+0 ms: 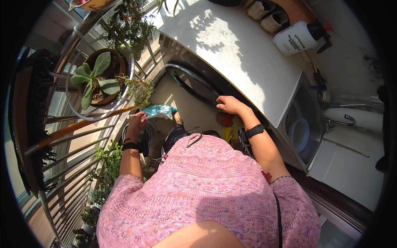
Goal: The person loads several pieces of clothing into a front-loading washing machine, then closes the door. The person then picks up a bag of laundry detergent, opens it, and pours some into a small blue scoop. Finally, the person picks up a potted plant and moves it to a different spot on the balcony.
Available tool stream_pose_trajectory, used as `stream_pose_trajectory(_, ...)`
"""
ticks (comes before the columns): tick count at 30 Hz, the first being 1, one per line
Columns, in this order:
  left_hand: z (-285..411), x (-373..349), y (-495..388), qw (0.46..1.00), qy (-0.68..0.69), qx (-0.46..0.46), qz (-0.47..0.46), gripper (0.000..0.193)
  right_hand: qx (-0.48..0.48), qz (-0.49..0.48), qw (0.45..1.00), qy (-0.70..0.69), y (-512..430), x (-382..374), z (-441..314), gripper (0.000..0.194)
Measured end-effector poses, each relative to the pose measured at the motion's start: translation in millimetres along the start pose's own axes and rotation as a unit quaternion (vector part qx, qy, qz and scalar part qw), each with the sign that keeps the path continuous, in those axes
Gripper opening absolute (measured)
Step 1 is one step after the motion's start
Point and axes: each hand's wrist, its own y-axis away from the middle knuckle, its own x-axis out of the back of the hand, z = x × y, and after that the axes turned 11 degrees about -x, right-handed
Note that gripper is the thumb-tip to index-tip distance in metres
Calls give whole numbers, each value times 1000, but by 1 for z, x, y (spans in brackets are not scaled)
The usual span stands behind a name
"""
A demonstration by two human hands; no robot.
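Observation:
My left hand (136,124) has its fingers on the near end of a teal and white plastic bag (158,111), above a round metal-rimmed vessel (149,133) near the floor. My right hand (230,104) is at the lower right end of a glossy black oval rim (183,84), which lies along the front under the counter. Its fingers are bent at that rim; whether they grip it is hidden. A red round object (224,119) and a yellow item (229,134) sit low beneath my right forearm.
A pale counter (214,37) runs along the right, bearing a white pump sprayer (293,40). Beyond it is a metal sink (305,102) with a bowl (296,135). Metal railings (74,155), a potted succulent (93,76) and a wooden-handled brush (34,124) line the left.

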Motion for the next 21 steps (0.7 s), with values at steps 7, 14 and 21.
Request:
stream_pose_trajectory(7, -69, 48, 171, 966, 39, -70, 246, 42, 103, -63, 990, 76, -24, 15, -32, 32)
stream_pose_trajectory(14, -235, 31, 416, 806, 228, -62, 543, 29, 255, 12, 942, 218, -28, 24, -41, 24)
stream_pose_trajectory(21, -395, -112, 543, 675, 373, 30, 637, 29, 404, 148, 841, 329, -23, 29, -39, 21)
